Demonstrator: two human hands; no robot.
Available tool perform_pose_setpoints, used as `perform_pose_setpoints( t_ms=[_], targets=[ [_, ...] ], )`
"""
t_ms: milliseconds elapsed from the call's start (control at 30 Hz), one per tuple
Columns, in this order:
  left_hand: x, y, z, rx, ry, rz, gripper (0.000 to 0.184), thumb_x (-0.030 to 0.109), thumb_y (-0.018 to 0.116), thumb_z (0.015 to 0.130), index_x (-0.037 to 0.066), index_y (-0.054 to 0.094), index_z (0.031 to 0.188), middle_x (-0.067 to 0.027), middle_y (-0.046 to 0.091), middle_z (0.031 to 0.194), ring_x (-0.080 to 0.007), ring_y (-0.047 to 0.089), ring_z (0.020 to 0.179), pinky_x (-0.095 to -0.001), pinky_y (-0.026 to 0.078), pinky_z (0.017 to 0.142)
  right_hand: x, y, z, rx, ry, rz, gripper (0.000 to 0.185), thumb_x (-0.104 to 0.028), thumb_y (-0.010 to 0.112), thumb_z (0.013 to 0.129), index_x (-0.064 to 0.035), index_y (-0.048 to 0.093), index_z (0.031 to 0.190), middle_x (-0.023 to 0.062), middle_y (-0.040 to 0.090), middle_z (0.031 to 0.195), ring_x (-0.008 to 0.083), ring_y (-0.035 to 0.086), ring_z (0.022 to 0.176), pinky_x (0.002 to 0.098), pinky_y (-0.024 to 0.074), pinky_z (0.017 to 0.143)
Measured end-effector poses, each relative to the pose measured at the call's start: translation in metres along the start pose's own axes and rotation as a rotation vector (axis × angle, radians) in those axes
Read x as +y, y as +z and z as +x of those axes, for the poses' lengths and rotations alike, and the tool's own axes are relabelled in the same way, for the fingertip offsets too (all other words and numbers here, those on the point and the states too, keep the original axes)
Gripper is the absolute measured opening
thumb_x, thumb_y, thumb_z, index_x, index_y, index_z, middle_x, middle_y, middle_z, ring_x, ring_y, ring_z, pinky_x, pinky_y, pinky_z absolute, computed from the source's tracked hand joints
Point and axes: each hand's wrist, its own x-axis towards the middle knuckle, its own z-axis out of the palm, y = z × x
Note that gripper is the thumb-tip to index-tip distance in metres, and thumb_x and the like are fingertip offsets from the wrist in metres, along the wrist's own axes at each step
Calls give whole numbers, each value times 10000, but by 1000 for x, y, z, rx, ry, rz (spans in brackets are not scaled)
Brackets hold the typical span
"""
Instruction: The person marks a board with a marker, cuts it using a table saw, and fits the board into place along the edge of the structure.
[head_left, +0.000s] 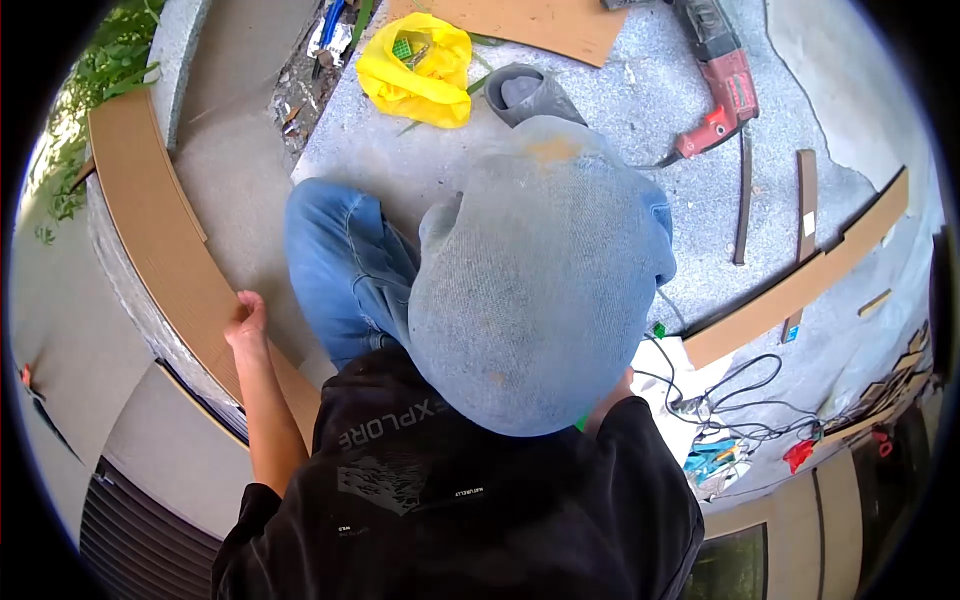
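Observation:
My left hand is closed at the inner edge of a long brown board with fine lines along it. The board looks curved in this lens and runs down the left side to beside my body. Little of my right hand shows; the grey-blue hat covers its fingers and whatever they may hold. Below the hat is the black shirt. One bent knee in blue jeans shows left of the hat.
Ahead lie a yellow plastic bag, a grey shoe, a red power tool and a brown sheet. To the right are another brown board, narrow strips, a tangled black cable and a red scrap.

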Motion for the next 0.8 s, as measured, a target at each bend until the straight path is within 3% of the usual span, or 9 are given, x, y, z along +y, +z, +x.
perform_pose_setpoints(
  t_ms=[200,433,700,733,800],
  targets=[
    [-4,-11,6,-21,-38,-122,216,190,555,990,-8,630,1034,-141,632,932,-264,606,816,-454,561,784,-31,-58,8,28,-100,-109,428,-392,540,1018,-30,604,1238,215,704,1027,356,692,995,448,512,823],
    [-21,-16,-11,-67,-29,-255,169,130,565,983,-8,661,980,-128,659,890,-251,627,809,-432,568,790,-150,-185,1,154,-398,-317,398,-372,526,1029,-37,609,1229,209,713,985,349,703,960,449,513,796],
    [-38,0,-61,-36,-28,-379,161,3,506,966,-4,652,1033,-118,665,960,-251,649,872,-426,579,858,-468,-325,-127,294,-1085,-463,366,-349,510,1041,-46,614,1219,202,724,937,340,715,921,449,514,765],
    [-40,1,-65,-19,-30,-408,167,1,498,969,-6,645,1049,-120,661,986,-253,648,891,-427,577,872,-514,-330,-152,207,-1208,-438,318,-314,518,1048,-17,581,1142,227,676,852,384,683,817,472,489,717],
    [-45,7,-76,27,4,-425,199,-6,486,971,-23,619,1118,-132,638,1070,-257,641,958,-433,571,904,-596,-311,-232,112,-1225,-530,318,-252,473,1058,3,571,1220,331,656,1027,518,621,1003,517,493,844]
  ],
)
